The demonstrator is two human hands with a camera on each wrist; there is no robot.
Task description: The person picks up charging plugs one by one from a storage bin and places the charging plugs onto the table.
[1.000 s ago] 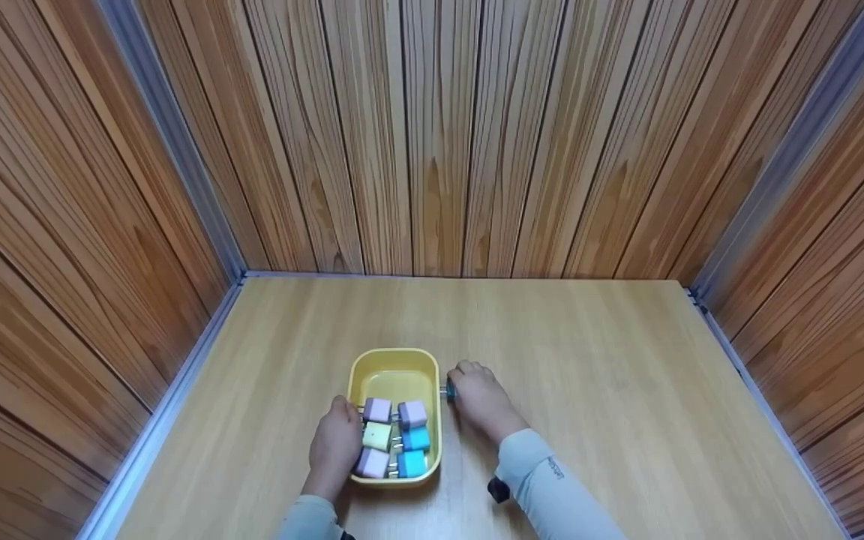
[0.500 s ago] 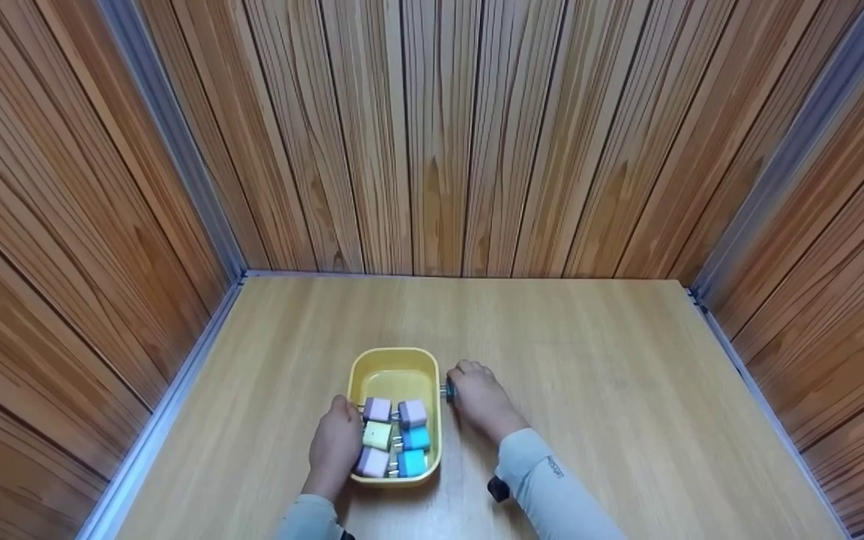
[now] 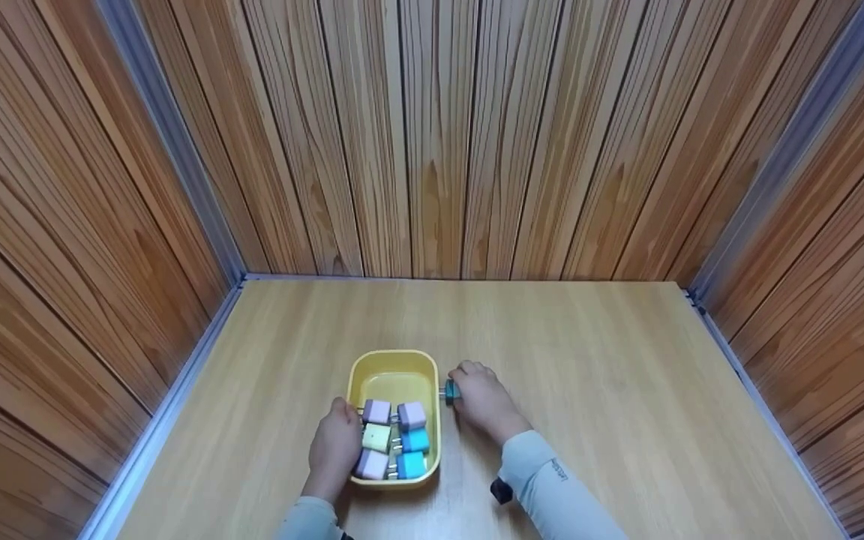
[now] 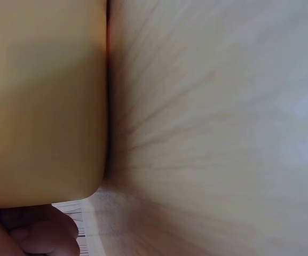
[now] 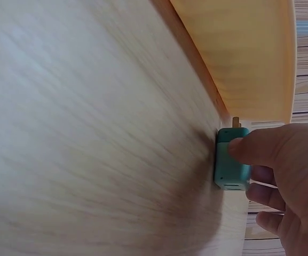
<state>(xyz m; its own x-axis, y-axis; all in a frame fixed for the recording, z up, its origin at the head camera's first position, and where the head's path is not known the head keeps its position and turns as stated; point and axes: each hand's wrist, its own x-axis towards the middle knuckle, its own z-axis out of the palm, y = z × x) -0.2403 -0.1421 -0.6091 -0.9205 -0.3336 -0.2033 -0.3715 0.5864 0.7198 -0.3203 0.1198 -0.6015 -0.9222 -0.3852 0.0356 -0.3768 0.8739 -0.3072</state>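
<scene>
A yellow plastic box (image 3: 398, 384) sits on the table with several plug-in chargers inside. Lilac (image 3: 412, 415), pale yellow (image 3: 376, 437) and blue (image 3: 411, 465) ones lie in its nearer part. My left hand (image 3: 336, 446) grips the box's left wall; in the left wrist view its curled fingers (image 4: 44, 232) show beside the outer wall (image 4: 41, 106). Outside the right wall, my right hand (image 3: 488, 401) pinches a teal charger (image 5: 231, 162). The prongs of this charger point toward the box, and its body is low over the table or touching it; I cannot tell which.
The light wood table (image 3: 589, 360) extends behind and to the right of the box. Wood-plank walls (image 3: 439, 150) stand at the back and on both sides, with metal strips at the corners. A small black object (image 3: 501, 490) sits at my right wrist.
A little more of the teal charger shows beside my right hand, which has shifted very slightly. The box, its chargers and my left hand hold their places.
</scene>
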